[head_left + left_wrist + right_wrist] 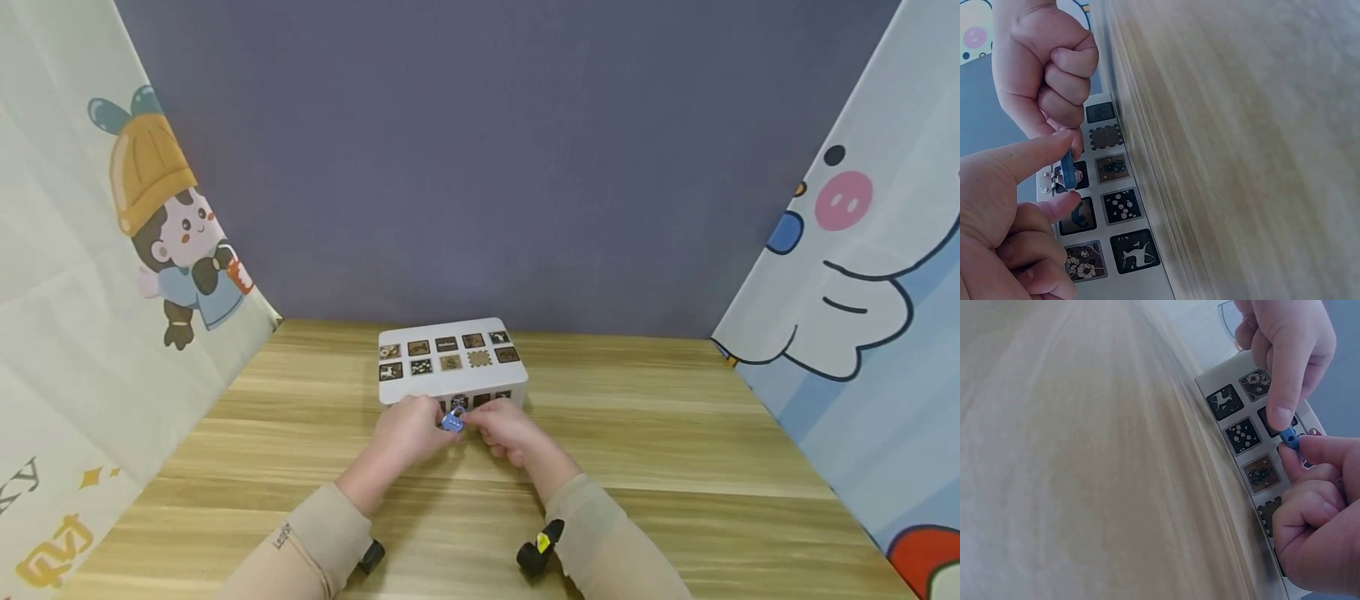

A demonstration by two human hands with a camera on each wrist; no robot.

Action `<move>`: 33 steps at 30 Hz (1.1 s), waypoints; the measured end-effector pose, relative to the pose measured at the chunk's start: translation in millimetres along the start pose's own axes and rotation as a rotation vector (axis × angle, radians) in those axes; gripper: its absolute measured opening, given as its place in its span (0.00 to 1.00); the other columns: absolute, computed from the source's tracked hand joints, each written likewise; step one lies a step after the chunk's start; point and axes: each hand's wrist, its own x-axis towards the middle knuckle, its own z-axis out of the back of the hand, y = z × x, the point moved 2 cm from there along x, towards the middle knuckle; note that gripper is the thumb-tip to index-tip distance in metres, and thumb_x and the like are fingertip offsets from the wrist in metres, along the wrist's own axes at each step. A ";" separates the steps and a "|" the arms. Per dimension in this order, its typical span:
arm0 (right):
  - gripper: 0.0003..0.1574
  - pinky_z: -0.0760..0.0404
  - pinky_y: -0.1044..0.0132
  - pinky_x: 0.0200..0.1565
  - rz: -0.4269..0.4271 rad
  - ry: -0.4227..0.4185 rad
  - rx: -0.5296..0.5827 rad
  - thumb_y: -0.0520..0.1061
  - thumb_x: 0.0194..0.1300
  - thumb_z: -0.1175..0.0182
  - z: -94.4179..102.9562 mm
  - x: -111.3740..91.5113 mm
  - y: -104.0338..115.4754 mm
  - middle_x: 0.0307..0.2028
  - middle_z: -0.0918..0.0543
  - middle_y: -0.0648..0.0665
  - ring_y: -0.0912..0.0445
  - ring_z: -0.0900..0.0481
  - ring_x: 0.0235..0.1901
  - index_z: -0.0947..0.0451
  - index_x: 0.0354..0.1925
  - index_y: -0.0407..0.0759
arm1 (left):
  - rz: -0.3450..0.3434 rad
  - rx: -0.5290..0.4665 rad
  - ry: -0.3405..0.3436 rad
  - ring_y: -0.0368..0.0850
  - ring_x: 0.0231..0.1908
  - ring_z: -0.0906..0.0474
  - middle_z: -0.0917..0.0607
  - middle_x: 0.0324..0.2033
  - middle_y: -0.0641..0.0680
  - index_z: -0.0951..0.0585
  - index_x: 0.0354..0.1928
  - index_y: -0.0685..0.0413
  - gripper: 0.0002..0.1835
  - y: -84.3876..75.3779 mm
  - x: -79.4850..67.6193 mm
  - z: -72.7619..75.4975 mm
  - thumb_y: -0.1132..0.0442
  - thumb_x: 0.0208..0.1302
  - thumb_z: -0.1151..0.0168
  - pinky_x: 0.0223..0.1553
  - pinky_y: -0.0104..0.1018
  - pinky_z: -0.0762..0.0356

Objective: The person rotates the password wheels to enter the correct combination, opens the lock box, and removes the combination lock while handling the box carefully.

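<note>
A small blue combination padlock (452, 422) with a metal shackle is at the front of a white box (442, 384) printed with dark picture squares. My left hand (408, 430) pinches the padlock between thumb and forefinger. From the other side, my right hand (513, 433) has its thumb and forefinger at the end of the lock (1290, 438), pinching it, with the other fingers curled in. A metal latch (460, 402) sits on the box front just behind the lock. Fingers partly hide the shackle, so whether it passes through the latch cannot be told.
The box stands on a wood-grain table (637, 433) near a grey-blue back panel (480, 167). Printed cartoon curtains hang on the left (60, 333) and right (892, 333). Dark wrist devices sit below both sleeves.
</note>
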 end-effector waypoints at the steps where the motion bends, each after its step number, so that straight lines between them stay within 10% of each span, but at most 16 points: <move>1: 0.14 0.46 0.71 0.13 0.000 0.001 -0.004 0.46 0.68 0.36 -0.1 -0.1 -0.1 0.12 0.40 0.56 0.63 0.47 0.11 0.14 0.39 0.34 | 0.000 -0.001 -0.001 0.39 0.14 0.36 0.27 0.12 0.43 0.26 0.14 0.45 0.24 0.1 0.0 -0.1 0.47 0.53 0.22 0.17 0.35 0.38; 33: 0.13 0.47 0.71 0.14 -0.021 -0.007 0.015 0.43 0.68 0.36 -2.8 4.9 -1.9 0.12 0.41 0.55 0.63 0.47 0.11 0.16 0.37 0.31 | -0.032 0.003 -0.024 0.38 0.12 0.39 0.32 0.09 0.43 0.31 0.13 0.46 0.23 -0.6 6.3 -1.4 0.54 0.52 0.24 0.16 0.33 0.42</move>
